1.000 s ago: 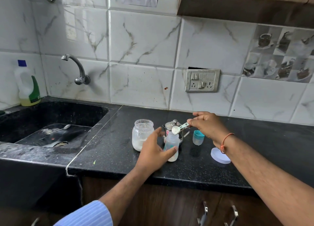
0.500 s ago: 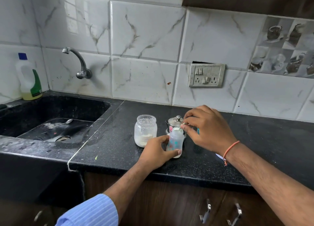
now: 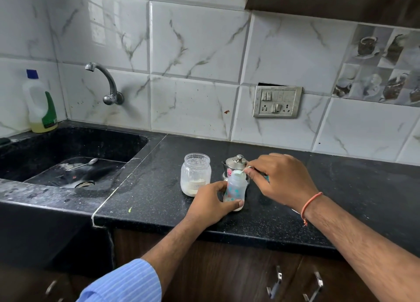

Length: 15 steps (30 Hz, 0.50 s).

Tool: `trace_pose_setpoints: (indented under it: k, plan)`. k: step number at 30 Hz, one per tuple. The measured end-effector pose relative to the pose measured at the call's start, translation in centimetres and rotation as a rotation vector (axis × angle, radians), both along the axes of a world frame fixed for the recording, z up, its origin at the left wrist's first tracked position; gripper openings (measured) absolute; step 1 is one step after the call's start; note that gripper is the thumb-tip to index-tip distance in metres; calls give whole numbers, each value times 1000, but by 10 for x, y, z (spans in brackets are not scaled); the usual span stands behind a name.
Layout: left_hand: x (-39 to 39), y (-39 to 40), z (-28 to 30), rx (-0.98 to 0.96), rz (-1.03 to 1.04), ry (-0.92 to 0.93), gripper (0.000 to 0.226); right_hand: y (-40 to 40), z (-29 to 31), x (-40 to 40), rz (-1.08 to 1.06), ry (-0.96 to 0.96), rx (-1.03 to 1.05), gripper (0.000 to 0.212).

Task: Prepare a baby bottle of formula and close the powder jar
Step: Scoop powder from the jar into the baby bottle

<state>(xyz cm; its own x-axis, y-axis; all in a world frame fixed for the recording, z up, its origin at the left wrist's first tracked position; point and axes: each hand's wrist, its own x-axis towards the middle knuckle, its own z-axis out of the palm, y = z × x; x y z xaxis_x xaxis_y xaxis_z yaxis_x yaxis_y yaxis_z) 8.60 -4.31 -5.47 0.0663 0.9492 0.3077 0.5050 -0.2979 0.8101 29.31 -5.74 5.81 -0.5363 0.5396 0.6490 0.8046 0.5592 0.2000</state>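
A small clear baby bottle (image 3: pixel 236 188) with coloured prints stands open on the black counter (image 3: pixel 159 195). My left hand (image 3: pixel 211 201) grips its lower part. My right hand (image 3: pixel 279 179) holds a white measuring scoop (image 3: pixel 238 172), turned over the bottle's mouth. Left of the bottle stands the open glass powder jar (image 3: pixel 196 174) with some white powder at the bottom. Only a white sliver of the jar's lid (image 3: pixel 295 211) shows under my right wrist.
A small steel pot with a lid (image 3: pixel 235 163) stands right behind the bottle. A black sink (image 3: pixel 75 165) with a spoon in it lies to the left, under a tap (image 3: pixel 104 81). A detergent bottle (image 3: pixel 41 104) stands at the sink's far corner.
My right hand has brought the scoop from above and right down onto the bottle's mouth and tipped it. My right hand now hides the blue cap and most of the lid.
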Motion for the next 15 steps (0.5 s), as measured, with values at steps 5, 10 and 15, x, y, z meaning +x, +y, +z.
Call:
trace_pose_setpoints:
  k: [5,10,15]
  plan:
    - [0,0,0,-2,1,2,60,0,-1,0,7,18,3,36]
    - [0,0,1,-8,4,8,64,-1,-2,-2,12,30,-2,31]
    - [0,-1,2,-22,9,23,67,0,-1,-2,-24,52,-30,42]
